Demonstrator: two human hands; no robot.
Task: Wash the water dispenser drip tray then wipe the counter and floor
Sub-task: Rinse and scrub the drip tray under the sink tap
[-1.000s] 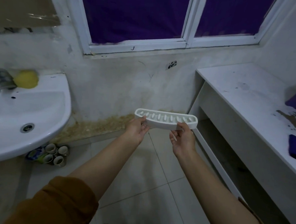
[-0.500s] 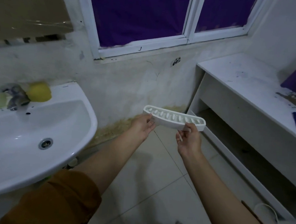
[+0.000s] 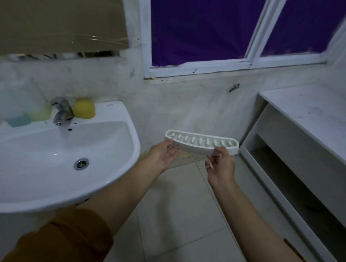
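I hold a long white slotted drip tray level in front of me, above the tiled floor. My left hand grips its left end and my right hand grips it from below near its right end. The white sink is to the left of the tray, with a metal tap at its back and a drain in the bowl. The tray is apart from the sink's rim.
A yellow sponge and pale soap items sit behind the tap. A white counter with an open shelf below runs along the right. A window with purple covering is above the stained wall.
The view has swung left and the sink has come further into the frame. The tray, held in both hands, has moved closer to the sink.
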